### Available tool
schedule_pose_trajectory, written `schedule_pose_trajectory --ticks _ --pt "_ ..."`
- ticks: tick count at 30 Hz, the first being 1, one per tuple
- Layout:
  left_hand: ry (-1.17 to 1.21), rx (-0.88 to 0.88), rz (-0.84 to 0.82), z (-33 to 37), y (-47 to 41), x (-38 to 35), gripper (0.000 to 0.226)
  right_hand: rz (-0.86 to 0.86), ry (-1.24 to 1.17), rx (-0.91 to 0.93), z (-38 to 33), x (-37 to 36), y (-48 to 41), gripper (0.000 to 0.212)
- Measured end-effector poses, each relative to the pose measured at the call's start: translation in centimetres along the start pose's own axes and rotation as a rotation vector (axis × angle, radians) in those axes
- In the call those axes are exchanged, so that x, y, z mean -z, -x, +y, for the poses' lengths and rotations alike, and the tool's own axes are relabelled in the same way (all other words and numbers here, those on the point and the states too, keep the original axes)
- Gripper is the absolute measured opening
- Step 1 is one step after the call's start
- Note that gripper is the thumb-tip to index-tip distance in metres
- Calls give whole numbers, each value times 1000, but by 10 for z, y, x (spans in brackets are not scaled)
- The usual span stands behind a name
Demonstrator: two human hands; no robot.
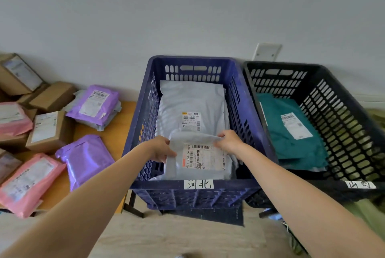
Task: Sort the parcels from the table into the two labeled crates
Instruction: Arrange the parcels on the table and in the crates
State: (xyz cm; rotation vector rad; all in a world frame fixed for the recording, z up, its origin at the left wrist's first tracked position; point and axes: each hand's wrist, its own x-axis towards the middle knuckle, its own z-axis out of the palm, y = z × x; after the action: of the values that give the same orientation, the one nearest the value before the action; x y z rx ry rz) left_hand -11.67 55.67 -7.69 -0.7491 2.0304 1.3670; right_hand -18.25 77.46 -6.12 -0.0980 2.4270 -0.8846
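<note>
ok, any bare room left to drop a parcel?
Black crate: bare floor right of the teal parcel. Table: wood strip between purple mailers and blue crate. Blue crate floor is covered; both hands hold a grey mailer there.

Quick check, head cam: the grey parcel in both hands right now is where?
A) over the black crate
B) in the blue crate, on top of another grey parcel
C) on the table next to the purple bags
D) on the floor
B: the left hand and right hand hold the small grey parcel by its upper corners inside the blue crate, over the larger grey parcel lying there.
</note>
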Motion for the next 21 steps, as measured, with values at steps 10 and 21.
schedule_pose_trajectory --ticks 10,21 --pt "-144 20 1 -1 -5 -4 33 -9 19 -213 4 8 7 84" --pt "-296 51 4 -1 0 -5 43 -220 213 -396 10 18 15 64"
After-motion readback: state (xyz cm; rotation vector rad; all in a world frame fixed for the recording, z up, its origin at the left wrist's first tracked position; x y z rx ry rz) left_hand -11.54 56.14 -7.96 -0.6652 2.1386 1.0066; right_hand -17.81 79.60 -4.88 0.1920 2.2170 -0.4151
